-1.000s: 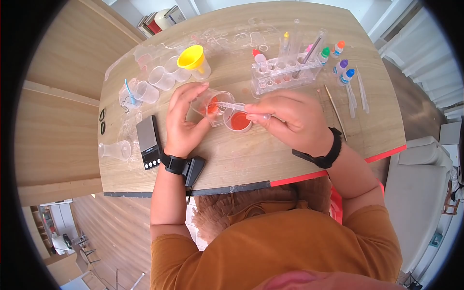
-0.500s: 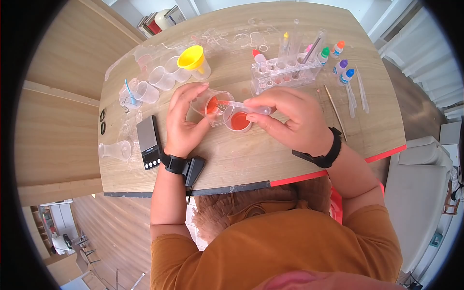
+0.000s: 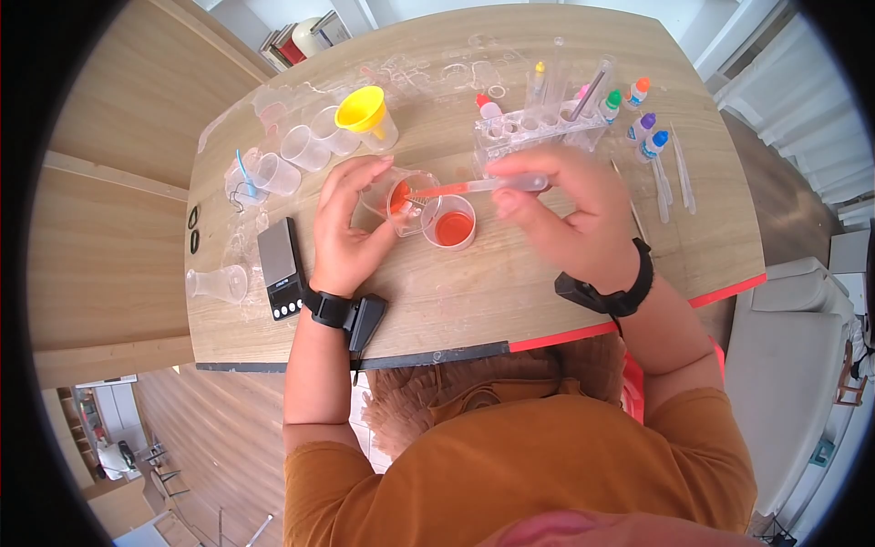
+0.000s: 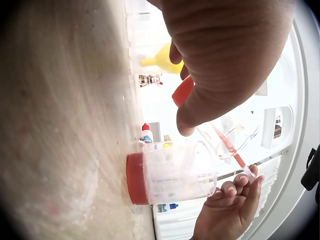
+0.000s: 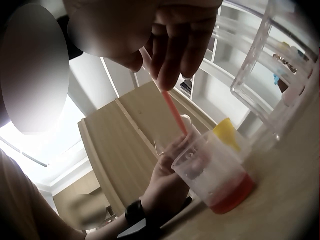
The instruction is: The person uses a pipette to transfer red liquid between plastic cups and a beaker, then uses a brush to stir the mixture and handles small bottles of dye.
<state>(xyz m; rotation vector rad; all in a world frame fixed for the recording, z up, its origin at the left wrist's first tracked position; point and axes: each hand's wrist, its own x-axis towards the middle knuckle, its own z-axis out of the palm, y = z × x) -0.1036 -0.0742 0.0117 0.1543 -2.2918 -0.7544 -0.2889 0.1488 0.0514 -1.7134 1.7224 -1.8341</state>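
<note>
My left hand (image 3: pixel 351 219) holds a clear beaker (image 3: pixel 421 180) tilted, its mouth toward the right, with orange-red liquid inside. Thumb and index finger of my right hand (image 3: pixel 579 214) pinch a plastic dropper (image 3: pixel 478 186) near its bulb. Its tip reaches into the held beaker, and red liquid fills much of the stem (image 4: pixel 240 160) in the left wrist view. Directly below the dropper, a clear plastic cup (image 3: pixel 449 228) stands upright on the table with red liquid at its bottom. In the right wrist view, this cup (image 5: pixel 207 175) partly covers my left hand.
A test tube rack (image 3: pixel 497 137) stands behind my right hand, with dropper bottles (image 3: pixel 652 144) beside it. A yellow funnel (image 3: pixel 362 109) sits in a cup at the back, near several clear cups (image 3: pixel 305 148). A scale (image 3: pixel 280 255) and a flask (image 3: pixel 219 284) lie left.
My right hand has shifted right and its grip on the bulb has loosened. Red liquid has risen along the dropper's stem. The left hand and beaker have stayed put.
</note>
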